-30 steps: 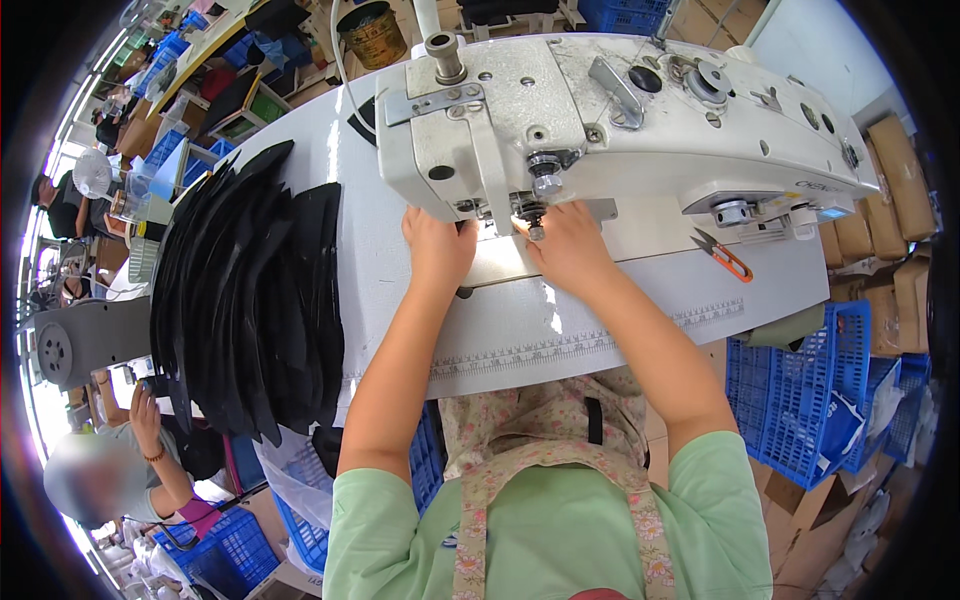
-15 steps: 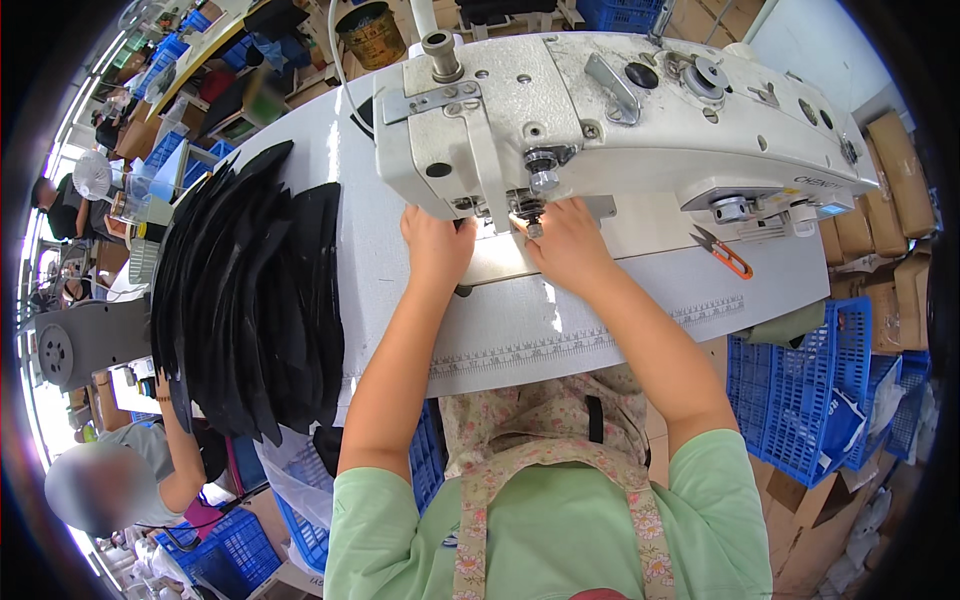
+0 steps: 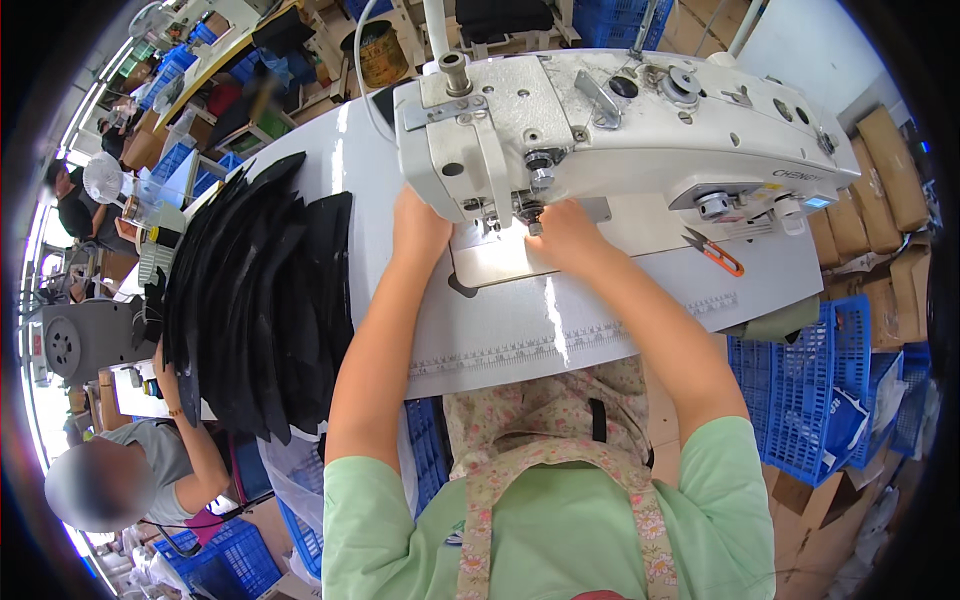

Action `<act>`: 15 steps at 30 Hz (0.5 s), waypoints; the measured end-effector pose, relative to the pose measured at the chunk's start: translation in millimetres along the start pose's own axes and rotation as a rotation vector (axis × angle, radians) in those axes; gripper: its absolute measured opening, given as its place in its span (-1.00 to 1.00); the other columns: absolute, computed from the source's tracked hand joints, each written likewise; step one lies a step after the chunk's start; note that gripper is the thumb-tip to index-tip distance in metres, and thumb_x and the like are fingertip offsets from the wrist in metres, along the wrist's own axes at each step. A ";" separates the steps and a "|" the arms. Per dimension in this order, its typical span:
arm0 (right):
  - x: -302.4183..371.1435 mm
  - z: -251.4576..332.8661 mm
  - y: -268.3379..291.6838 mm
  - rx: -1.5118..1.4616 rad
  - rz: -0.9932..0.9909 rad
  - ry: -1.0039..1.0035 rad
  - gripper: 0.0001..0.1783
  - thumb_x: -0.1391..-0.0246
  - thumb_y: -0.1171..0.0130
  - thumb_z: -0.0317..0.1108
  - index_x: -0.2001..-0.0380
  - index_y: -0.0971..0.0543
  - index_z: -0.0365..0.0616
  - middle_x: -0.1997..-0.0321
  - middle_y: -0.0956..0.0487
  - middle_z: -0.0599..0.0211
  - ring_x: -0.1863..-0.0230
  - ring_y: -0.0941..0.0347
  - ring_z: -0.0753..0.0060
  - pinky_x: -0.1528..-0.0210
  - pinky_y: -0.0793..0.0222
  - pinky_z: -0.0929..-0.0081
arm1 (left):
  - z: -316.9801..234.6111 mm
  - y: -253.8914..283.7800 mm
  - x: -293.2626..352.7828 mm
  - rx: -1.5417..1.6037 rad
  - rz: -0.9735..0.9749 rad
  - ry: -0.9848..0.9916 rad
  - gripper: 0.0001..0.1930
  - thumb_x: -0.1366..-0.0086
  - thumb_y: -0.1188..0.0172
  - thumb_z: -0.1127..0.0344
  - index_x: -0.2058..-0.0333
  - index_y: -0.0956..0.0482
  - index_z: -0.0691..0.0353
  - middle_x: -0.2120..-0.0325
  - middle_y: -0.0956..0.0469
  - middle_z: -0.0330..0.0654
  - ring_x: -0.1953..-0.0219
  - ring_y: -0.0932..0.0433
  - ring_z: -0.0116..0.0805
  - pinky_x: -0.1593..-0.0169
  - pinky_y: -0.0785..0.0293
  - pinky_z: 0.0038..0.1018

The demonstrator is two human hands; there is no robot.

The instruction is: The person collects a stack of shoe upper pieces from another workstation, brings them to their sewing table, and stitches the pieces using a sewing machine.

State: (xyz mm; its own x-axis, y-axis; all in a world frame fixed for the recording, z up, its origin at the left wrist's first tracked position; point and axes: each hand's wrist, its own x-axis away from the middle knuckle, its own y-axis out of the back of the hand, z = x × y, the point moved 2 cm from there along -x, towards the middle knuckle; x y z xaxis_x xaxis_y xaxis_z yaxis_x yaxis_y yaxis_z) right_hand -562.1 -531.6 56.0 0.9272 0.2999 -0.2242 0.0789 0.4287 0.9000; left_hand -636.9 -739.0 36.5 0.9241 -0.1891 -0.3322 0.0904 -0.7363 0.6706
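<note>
Nothing of mine has shifted: left hand (image 3: 420,228) and right hand (image 3: 562,232) stay flat under the sewing machine (image 3: 610,130) (finger spread hidden, cannot tell).

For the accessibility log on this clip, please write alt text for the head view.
Seen from above, a person's left hand and right hand rest flat on the bed under the needle of a white industrial sewing machine. A fanned stack of black curved fabric pieces lies on the white table to the left, and orange-handled snips to the right.
</note>
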 end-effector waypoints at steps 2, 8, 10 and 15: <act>-25.7 10.0 4.9 0.018 0.414 -0.171 -0.71 -0.05 -0.07 -0.21 0.48 -0.57 -0.25 0.34 -0.58 0.01 0.24 -0.50 -0.04 0.09 -0.37 0.10 | 51.4 15.7 -30.0 0.327 -0.142 0.058 -0.79 -0.03 -0.24 0.38 0.31 -0.60 0.27 0.26 -0.53 -0.01 0.06 -0.47 0.02 0.08 -0.41 -0.29; -69.3 5.0 50.8 0.168 0.350 -0.159 -0.71 -0.14 0.02 -0.19 0.37 -0.58 -0.16 0.24 -0.60 0.00 0.23 -0.53 0.01 0.16 -0.41 0.13 | -13.4 82.7 -112.8 0.841 -0.040 0.060 -0.62 -0.21 -0.24 0.34 0.02 -0.47 0.32 0.27 -0.53 -0.27 0.12 -0.45 -0.43 -0.03 -0.31 -0.51; -71.6 11.0 67.5 0.160 0.270 -0.129 -0.72 -0.14 0.02 -0.20 0.34 -0.58 -0.16 0.22 -0.59 0.00 0.21 -0.52 0.01 0.14 -0.40 0.13 | -43.9 116.2 -106.7 1.007 0.093 0.059 -0.72 -0.26 -0.19 0.40 0.06 -0.49 0.31 0.25 -0.53 -0.32 0.16 -0.46 -0.51 0.00 -0.32 -0.54; -72.9 16.0 81.4 0.099 0.148 -0.065 -0.73 -0.13 0.01 -0.22 0.28 -0.57 -0.16 0.18 -0.58 0.00 0.16 -0.51 0.01 0.09 -0.39 0.14 | -55.1 141.1 -105.3 1.071 0.255 -0.011 -0.75 -0.26 -0.16 0.41 0.08 -0.48 0.26 0.20 -0.55 -0.28 0.10 -0.46 -0.50 -0.06 -0.30 -0.51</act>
State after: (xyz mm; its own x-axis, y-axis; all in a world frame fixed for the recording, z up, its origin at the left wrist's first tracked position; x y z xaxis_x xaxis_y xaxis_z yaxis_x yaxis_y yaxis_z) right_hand -617.4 -532.2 151.5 0.9528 0.2965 -0.0649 -0.0275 0.2974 0.9544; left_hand -701.0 -787.3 202.6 0.8661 -0.4174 -0.2752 -0.4764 -0.8560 -0.2009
